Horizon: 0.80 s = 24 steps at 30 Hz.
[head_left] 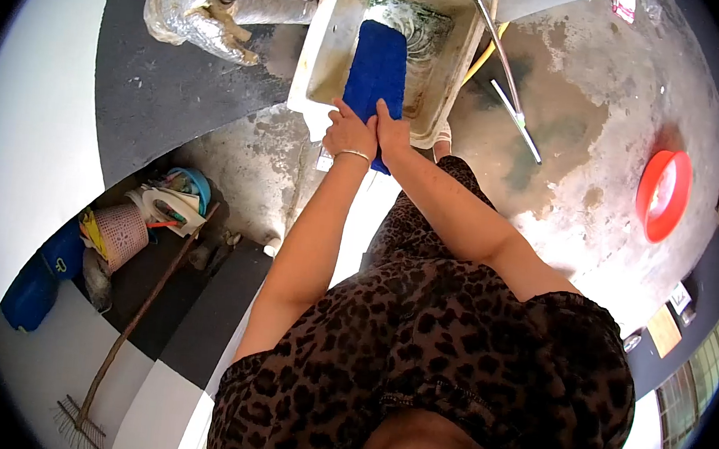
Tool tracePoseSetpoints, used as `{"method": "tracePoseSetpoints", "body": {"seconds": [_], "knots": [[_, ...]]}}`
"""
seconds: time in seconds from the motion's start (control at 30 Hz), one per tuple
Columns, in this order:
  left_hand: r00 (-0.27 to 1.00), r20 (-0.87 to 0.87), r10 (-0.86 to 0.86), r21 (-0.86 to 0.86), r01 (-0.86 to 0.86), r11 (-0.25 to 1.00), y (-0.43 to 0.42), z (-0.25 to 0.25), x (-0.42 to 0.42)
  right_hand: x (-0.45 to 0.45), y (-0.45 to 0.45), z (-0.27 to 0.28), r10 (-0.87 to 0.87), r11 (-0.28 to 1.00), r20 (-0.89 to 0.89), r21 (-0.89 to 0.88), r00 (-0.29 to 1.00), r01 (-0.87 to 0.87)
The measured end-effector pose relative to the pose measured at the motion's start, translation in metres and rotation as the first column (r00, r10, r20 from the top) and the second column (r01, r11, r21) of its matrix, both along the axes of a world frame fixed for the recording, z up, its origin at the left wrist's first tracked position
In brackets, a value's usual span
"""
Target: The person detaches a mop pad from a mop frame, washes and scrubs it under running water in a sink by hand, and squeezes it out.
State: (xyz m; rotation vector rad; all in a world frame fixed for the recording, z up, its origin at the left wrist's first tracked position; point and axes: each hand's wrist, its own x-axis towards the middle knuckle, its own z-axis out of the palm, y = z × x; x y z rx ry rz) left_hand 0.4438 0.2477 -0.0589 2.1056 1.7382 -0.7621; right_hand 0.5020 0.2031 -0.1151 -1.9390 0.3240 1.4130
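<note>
A long blue mop pad (pixel 378 61) hangs over the near rim of a dirty white sink (pixel 303 77), its far part reaching into the basin. Both hands grip the pad side by side near that rim. My left hand (pixel 351 133), with a bracelet at the wrist, is closed on its left edge. My right hand (pixel 393 133) is closed on its right edge, thumb on top. A short end of the pad shows below the hands. Cloudy, greenish-white water or suds (pixel 421 31) cover the bottom of the basin.
A metal pole with a flat bar (pixel 516 119) leans right of the sink on wet concrete. Farther right is a red basin (pixel 663 196). At left are a wrapped pipe (pixel 195 1), a pink basket (pixel 118 235), a blue bucket (pixel 198 185) and a long-handled rake (pixel 132 325).
</note>
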Motion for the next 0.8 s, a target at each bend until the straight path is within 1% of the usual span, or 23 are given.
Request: {"method": "tracePoseSetpoints", "body": {"seconds": [0.03, 0.07, 0.1, 0.13, 0.17, 0.2, 0.23, 0.3, 0.33, 0.4, 0.5, 0.6, 0.67, 0.7, 0.8], "knots": [[0.999, -0.024, 0.038, 0.000, -0.038, 0.999, 0.000, -0.007, -0.003, -0.012, -0.002, -0.013, 0.011, 1.000, 0.068, -0.013, 0.998, -0.010], [0.996, -0.042, 0.076, 0.000, -0.076, 0.997, 0.000, -0.012, -0.002, -0.013, 0.000, -0.018, 0.044, 0.998, 0.039, -0.052, 0.998, -0.042], [0.998, -0.051, 0.041, 0.064, -0.038, 0.997, 0.000, -0.011, -0.001, -0.013, 0.001, -0.014, 0.074, 0.993, 0.006, -0.096, 0.997, -0.073], [0.998, -0.051, 0.023, 0.057, -0.020, 0.998, 0.000, -0.012, 0.000, -0.015, 0.000, -0.010, 0.104, 0.984, -0.034, -0.140, 0.994, -0.108], [0.999, -0.053, 0.006, 0.052, -0.004, 0.999, 0.004, -0.016, 0.003, -0.023, -0.006, -0.036, 0.046, 0.996, -0.183, -0.070, 0.982, -0.059], [0.998, -0.060, -0.008, 0.044, 0.011, 0.999, 0.007, -0.020, 0.004, -0.039, -0.014, -0.078, -0.058, 0.998, -0.210, -0.018, 0.976, 0.056], [0.998, -0.054, -0.039, 0.081, 0.043, 0.996, 0.009, -0.027, 0.004, -0.057, -0.021, -0.126, -0.156, 0.985, -0.241, 0.032, 0.958, 0.168], [0.997, -0.028, -0.070, 0.055, 0.071, 0.996, 0.017, -0.027, 0.000, -0.051, -0.010, -0.083, -0.234, 0.972, -0.238, -0.090, 0.943, 0.219], [0.996, -0.020, -0.085, 0.028, 0.086, 0.996, 0.018, -0.024, -0.006, -0.051, -0.013, -0.084, -0.181, 0.983, -0.179, -0.046, 0.967, 0.175], [0.999, -0.040, -0.010, 0.013, 0.011, 1.000, 0.023, -0.027, -0.012, -0.047, -0.004, -0.053, -0.099, 0.987, -0.138, -0.139, 0.985, 0.080], [0.998, -0.055, -0.012, -0.086, 0.008, 0.996, 0.036, -0.019, -0.011, -0.042, 0.008, -0.042, -0.164, 0.943, -0.136, -0.311, 0.977, 0.115], [0.998, -0.068, 0.000, -0.138, -0.010, 0.990, 0.043, -0.017, -0.013, -0.041, 0.013, -0.043, -0.111, 0.917, -0.155, -0.397, 0.982, 0.041], [0.997, -0.071, -0.012, -0.144, 0.001, 0.990, 0.046, -0.019, -0.016, -0.046, 0.009, -0.059, -0.141, 0.941, -0.133, -0.326, 0.981, 0.091], [0.997, -0.071, -0.001, -0.153, -0.010, 0.988, 0.047, -0.016, -0.017, -0.046, 0.008, -0.057, -0.156, 0.951, -0.123, -0.288, 0.980, 0.115], [0.997, -0.075, 0.016, -0.169, -0.028, 0.985, 0.049, -0.013, -0.018, -0.045, 0.006, -0.049, -0.167, 0.957, -0.114, -0.258, 0.979, 0.133]]}}
